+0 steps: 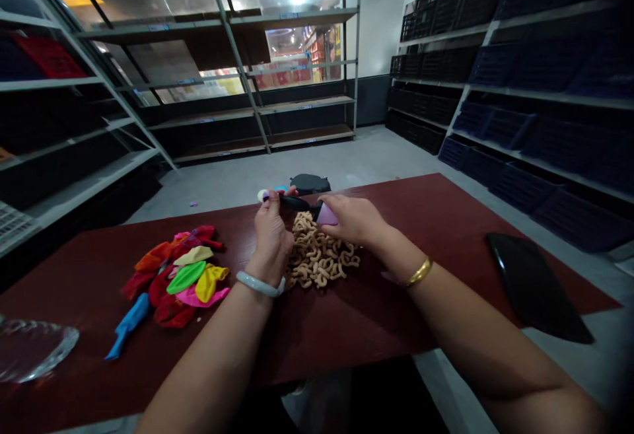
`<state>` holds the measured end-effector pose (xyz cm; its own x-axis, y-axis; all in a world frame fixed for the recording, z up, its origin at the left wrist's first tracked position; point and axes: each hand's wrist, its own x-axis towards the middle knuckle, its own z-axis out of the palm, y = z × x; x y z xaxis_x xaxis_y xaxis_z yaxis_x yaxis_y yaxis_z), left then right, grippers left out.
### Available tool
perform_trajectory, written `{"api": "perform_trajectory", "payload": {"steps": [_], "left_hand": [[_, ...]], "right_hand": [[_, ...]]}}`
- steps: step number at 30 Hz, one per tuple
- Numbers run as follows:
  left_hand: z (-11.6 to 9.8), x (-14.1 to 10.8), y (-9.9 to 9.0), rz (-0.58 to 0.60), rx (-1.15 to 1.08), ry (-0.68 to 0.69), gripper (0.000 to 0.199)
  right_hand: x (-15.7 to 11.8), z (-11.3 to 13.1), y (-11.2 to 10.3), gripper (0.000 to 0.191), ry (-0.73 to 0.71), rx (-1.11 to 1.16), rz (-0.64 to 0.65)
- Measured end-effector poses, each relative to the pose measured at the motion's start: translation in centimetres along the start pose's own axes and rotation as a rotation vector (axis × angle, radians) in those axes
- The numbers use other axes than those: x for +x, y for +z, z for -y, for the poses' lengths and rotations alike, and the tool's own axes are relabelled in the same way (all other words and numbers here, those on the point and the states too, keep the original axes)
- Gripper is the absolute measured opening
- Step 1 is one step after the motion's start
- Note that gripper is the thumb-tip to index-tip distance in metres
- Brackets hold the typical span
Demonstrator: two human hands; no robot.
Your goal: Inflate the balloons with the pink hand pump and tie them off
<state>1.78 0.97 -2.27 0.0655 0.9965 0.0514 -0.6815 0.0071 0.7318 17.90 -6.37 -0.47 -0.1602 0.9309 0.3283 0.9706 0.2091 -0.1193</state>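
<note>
A dark elongated piece [296,203] with purple at its ends spans the gap between my hands above the table; I cannot make out its exact kind. My left hand [271,236] pinches its left end, where a pale round bit [262,195] also shows. Fingers of my right hand [357,219] close round the wider purple end [327,215]. Directly below lies a heap of curved tan pieces [321,263], shaped like cashews. Left of my left hand, limp balloons [188,279] in red, green, yellow, pink and blue form a loose pile.
The dark red table [396,315] carries a black flat object [537,282] at right and a clear plastic container [37,348] at left. Beyond its far edge is a dark object [310,183]. Metal shelves [262,110] and dark crates [515,123] surround the table.
</note>
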Motion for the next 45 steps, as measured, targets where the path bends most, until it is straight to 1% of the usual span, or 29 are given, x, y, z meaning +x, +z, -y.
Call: {"api": "perform_trajectory", "payload": {"steps": [3,6,9,11,16,21,25,28,31,33,35,37,40,42,45], "left_hand": [[-0.3,-0.4,0.3,-0.008,0.002,0.019,0.021],[-0.9,-0.8,0.5,-0.001,-0.018,-0.004,0.025],[-1.5,-0.9,0.6,0.056,-0.05,-0.001,0.022],[-1.7,-1.0,0.7,0.097,-0.085,-0.006,0.022],[-1.4,-1.0,0.5,0.205,-0.158,-0.038,0.025],[-1.1,-1.3,0.2,0.245,-0.075,-0.017,0.026],[-1.6,-1.3,0.1,0.205,0.063,0.001,0.032],[-2.1,-1.2,0.0,0.189,0.108,-0.064,0.038],[-2.5,-1.0,-0.1,0.2,0.014,-0.142,0.038],[-2.7,-0.9,-0.2,0.195,-0.058,-0.162,0.039],[-2.8,-0.8,-0.2,0.189,-0.093,-0.154,0.046],[-2.7,-0.8,-0.2,0.192,-0.103,-0.112,0.05],[-2.4,-0.9,-0.1,0.21,-0.148,-0.053,0.038],[-2.2,-1.0,0.0,0.229,-0.194,-0.054,0.029],[-1.9,-1.1,0.3,0.26,-0.239,-0.045,0.027]], "right_hand": [[-0.2,0.2,-0.4,0.059,-0.007,0.048,-0.031],[-0.3,0.4,-0.4,0.06,-0.036,0.088,-0.056],[-0.2,0.4,0.0,0.06,-0.065,0.098,-0.089],[-0.2,0.3,0.2,0.059,-0.059,0.077,-0.102],[-0.3,-0.1,0.4,0.058,-0.053,0.048,-0.124],[-0.2,-0.2,0.3,0.057,-0.051,0.066,-0.108],[-0.3,0.0,0.5,0.057,-0.056,0.036,-0.136],[-0.4,-0.1,0.6,0.059,-0.031,-0.074,-0.172],[-0.5,-0.4,0.6,0.06,-0.038,-0.106,-0.175],[-0.5,-0.5,0.6,0.06,-0.045,-0.09,-0.167],[-0.4,-0.7,0.6,0.061,-0.045,-0.073,-0.156],[-0.3,-0.6,0.7,0.061,-0.049,-0.047,-0.146],[-0.2,-0.4,0.6,0.061,-0.087,0.009,-0.133],[-0.2,-0.2,0.6,0.06,-0.11,0.033,-0.124],[-0.3,-0.1,0.9,0.06,-0.119,0.038,-0.117]]}}
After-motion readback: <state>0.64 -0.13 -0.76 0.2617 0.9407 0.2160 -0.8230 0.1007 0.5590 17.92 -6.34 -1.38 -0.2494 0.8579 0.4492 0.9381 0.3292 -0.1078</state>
